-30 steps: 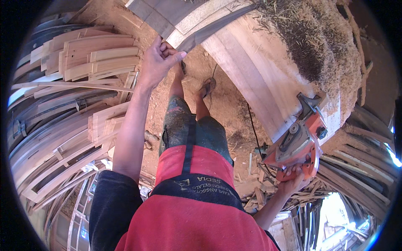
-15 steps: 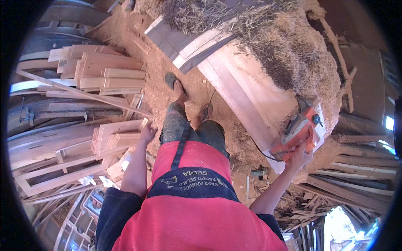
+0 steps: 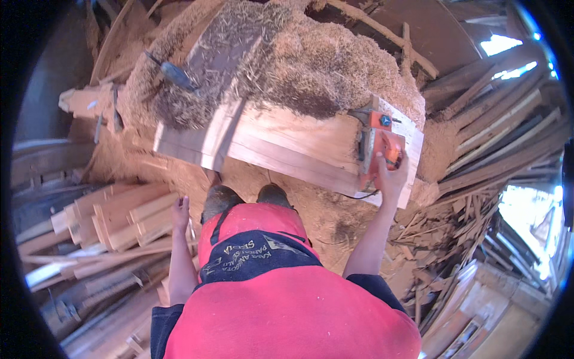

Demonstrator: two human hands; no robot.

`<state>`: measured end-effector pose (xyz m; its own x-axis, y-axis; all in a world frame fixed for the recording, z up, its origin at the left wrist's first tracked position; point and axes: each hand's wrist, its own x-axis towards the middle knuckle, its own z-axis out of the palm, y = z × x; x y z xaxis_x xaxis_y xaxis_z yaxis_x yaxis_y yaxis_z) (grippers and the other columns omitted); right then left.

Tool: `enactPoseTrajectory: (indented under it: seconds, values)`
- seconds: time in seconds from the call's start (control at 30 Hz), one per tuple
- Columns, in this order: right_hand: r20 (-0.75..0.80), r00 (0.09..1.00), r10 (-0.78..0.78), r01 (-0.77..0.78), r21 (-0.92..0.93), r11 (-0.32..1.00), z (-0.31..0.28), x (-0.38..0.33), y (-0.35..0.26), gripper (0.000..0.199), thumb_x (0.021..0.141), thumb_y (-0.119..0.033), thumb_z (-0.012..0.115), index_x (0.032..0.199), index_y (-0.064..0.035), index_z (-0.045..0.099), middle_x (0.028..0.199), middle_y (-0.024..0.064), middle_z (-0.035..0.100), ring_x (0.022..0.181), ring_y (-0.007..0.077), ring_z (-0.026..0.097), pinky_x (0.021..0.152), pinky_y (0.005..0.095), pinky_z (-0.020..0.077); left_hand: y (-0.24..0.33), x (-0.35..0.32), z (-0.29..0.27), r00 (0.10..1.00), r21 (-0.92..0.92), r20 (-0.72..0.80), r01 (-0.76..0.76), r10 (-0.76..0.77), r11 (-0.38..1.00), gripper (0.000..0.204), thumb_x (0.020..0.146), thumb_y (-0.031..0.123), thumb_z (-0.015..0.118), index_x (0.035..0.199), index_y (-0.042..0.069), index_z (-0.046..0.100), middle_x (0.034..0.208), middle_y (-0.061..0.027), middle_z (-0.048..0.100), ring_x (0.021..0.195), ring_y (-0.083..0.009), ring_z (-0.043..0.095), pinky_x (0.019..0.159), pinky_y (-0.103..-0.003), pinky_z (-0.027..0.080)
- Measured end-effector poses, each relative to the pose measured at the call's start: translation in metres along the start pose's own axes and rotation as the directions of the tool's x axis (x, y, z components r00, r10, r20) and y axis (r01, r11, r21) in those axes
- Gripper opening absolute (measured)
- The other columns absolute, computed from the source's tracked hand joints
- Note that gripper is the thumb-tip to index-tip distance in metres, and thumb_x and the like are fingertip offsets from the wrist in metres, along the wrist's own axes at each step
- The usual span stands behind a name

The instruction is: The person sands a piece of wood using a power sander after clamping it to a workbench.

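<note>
My right hand (image 3: 391, 173) is wrapped round the handle of an orange electric planer (image 3: 382, 143) with a blue knob at its far end. The planer rests at the right end of a workbench covered with pale boards (image 3: 299, 157), and a dark cord trails from its near end. White sheet-like material (image 3: 414, 142) lies under and beside it. My left hand (image 3: 180, 210) hangs at my left side, apart from the bench, its fingers loosely extended and nothing visible in them. Nearest to it are stacked planks (image 3: 128, 215).
Wood shavings (image 3: 329, 66) are heaped over the bench's far side. A dark blue power tool (image 3: 178, 76) lies among shavings at the far left. Offcuts (image 3: 427, 251) litter the floor at right, with long timbers (image 3: 502, 137) beyond. Sawdust covers the floor by my feet.
My view and body have turned right toward the bench, which now lies across in front of me. My right hand stays on the planer; my left hand has come away from the plank end beside it.
</note>
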<state>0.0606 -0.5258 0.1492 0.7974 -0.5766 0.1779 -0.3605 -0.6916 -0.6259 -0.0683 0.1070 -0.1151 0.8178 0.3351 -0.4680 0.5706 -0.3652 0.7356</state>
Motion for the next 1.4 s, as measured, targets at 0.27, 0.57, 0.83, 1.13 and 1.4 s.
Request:
enactPoseTrajectory:
  seconds: [0.27, 0.57, 0.83, 1.13, 1.4]
  values:
    - [-0.368, 0.927, 0.071, 0.057, 0.326, 0.944, 0.085, -0.069, -0.161, 0.049, 0.087, -0.016, 0.078, 0.127, 0.0043, 0.059, 0.12, 0.0129, 0.063, 0.107, 0.0227, 0.062, 0.095, 0.0344, 0.0503, 0.048, 0.135, -0.104, 0.977, 0.082, 0.047, -0.211, 0.208, 0.974, 0.036, 0.102, 0.034, 0.06, 0.109, 0.0, 0.072, 0.085, -0.0164, 0.071, 0.078, -0.0212, 0.067, 0.072, -0.034, 0.052]
    - [0.094, 0.865, -0.493, 0.246, 0.777, 0.579, 0.319, -0.093, -0.408, 0.054, 0.084, -0.036, 0.081, 0.122, -0.0012, 0.064, 0.106, 0.01, 0.069, 0.102, 0.0188, 0.066, 0.09, 0.0337, 0.0518, -0.036, 0.147, -0.174, 0.999, -0.073, 0.044, 0.019, -0.016, 0.997, 0.047, 0.101, 0.041, 0.06, 0.086, -0.002, 0.065, 0.073, -0.0052, 0.06, 0.068, -0.013, 0.056, 0.064, -0.033, 0.049]
    - [0.039, 0.925, -0.377, 0.271, 0.628, 0.729, 0.354, -0.082, -0.43, 0.05, 0.092, -0.033, 0.074, 0.055, -0.0021, 0.06, 0.051, -0.0031, 0.052, 0.048, 0.0065, 0.045, 0.047, 0.027, 0.0354, -0.1, 0.079, -0.216, 0.962, 0.021, 0.095, 0.256, -0.257, 0.966, 0.042, 0.101, 0.039, 0.061, 0.096, -0.002, 0.069, 0.079, -0.0064, 0.066, 0.072, -0.0143, 0.062, 0.063, -0.032, 0.053]
    - [0.615, 0.555, -0.559, -0.035, 0.689, 0.724, 0.333, -0.071, -0.428, 0.037, 0.089, -0.03, 0.079, 0.067, -0.0045, 0.063, 0.06, -0.002, 0.058, 0.056, 0.0052, 0.053, 0.053, 0.0228, 0.0425, -0.057, 0.136, -0.241, 0.975, 0.09, 0.134, 0.165, -0.176, 0.982, 0.043, 0.102, 0.04, 0.059, 0.093, -0.002, 0.066, 0.08, -0.005, 0.065, 0.076, -0.0135, 0.058, 0.071, -0.03, 0.048]
    - [-0.019, 0.927, -0.375, 0.298, 0.646, 0.703, 0.368, -0.095, -0.414, 0.035, 0.082, -0.033, 0.082, 0.072, -0.0046, 0.065, 0.06, 0.0054, 0.059, 0.055, 0.0157, 0.056, 0.053, 0.031, 0.0456, 0.205, 0.211, -0.173, 0.948, -0.108, 0.083, -0.299, 0.309, 0.948, 0.038, 0.099, 0.029, 0.067, 0.121, -0.002, 0.065, 0.114, -0.0099, 0.068, 0.107, -0.0168, 0.062, 0.094, -0.032, 0.048]
